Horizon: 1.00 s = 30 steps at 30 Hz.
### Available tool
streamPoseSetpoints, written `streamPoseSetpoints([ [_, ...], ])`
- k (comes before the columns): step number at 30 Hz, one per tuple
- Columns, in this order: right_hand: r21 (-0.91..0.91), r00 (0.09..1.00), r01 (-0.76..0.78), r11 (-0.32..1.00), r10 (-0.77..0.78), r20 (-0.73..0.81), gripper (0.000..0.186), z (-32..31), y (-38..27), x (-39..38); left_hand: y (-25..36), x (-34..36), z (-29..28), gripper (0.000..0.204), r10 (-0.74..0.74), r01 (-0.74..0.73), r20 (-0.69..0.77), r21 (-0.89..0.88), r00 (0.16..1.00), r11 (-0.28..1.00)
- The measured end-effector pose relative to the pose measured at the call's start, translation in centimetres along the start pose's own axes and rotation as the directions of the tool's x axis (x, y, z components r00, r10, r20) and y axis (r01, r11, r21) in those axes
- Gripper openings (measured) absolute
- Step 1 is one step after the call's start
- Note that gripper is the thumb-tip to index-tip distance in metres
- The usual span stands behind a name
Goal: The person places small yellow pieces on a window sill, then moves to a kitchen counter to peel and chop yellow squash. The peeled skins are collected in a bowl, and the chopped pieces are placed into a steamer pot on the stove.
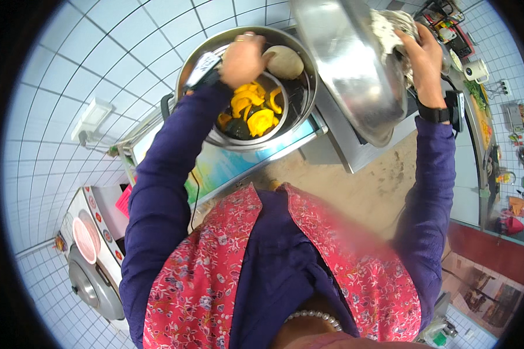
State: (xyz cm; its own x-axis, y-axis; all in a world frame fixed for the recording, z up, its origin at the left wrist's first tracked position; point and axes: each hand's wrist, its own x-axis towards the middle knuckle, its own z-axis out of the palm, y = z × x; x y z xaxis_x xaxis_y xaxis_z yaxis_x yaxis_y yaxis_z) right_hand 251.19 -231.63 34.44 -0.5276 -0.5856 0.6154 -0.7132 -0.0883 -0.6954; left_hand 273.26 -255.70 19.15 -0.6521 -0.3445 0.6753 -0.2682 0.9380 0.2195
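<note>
A wide metal steamer pot (186,65) stands on the counter. Inside it sits a metal bowl (284,114) with yellow-orange pumpkin pieces (262,121), some showing dark green rind. Beside the bowl lies a pale, rounded lump like a bun (285,63). My left hand (243,60) reaches over the pot, fingers curled downward and thumb close to the lump; its grip is hidden. To the right, my right hand (426,61) is closed on a crumpled, light patterned cloth (390,29) against the big metal lid (355,64). The lid is tilted, apart from the pot.
A colourful glass-topped surface (233,168) lies under the pot, with a grey metal unit (337,145) to its right. A cable (195,195) hangs at the front. White tiled wall (116,58) rises behind. At left are a pink basin (85,241) and a grey lidded cooker (93,285).
</note>
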Motion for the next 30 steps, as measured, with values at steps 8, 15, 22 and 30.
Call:
streamPoseSetpoints([
  [8,-0.147,0.865,0.388,0.91,-0.305,0.398,0.048,16.4,-4.0,-1.8,-2.5,-17.0,-13.0,0.009,-0.348,0.276,-0.388,-0.229,0.854,0.933],
  [15,-0.175,0.772,0.567,0.805,-0.446,0.453,0.044,23.8,-4.1,-6.0,0.9,-34.7,-14.4,0.009,-0.727,0.658,-0.291,-0.309,0.622,0.687],
  [22,-0.194,0.793,0.554,0.809,-0.443,0.418,0.043,25.8,-2.8,-5.8,2.0,-40.7,-13.2,0.009,-0.838,0.739,-0.247,-0.395,0.487,0.546],
  [30,-0.205,0.764,0.61,0.765,-0.5,0.408,0.042,26.3,-1.1,-6.2,1.5,-39.5,-11.2,0.012,-0.807,0.701,-0.137,-0.425,0.575,0.572],
])
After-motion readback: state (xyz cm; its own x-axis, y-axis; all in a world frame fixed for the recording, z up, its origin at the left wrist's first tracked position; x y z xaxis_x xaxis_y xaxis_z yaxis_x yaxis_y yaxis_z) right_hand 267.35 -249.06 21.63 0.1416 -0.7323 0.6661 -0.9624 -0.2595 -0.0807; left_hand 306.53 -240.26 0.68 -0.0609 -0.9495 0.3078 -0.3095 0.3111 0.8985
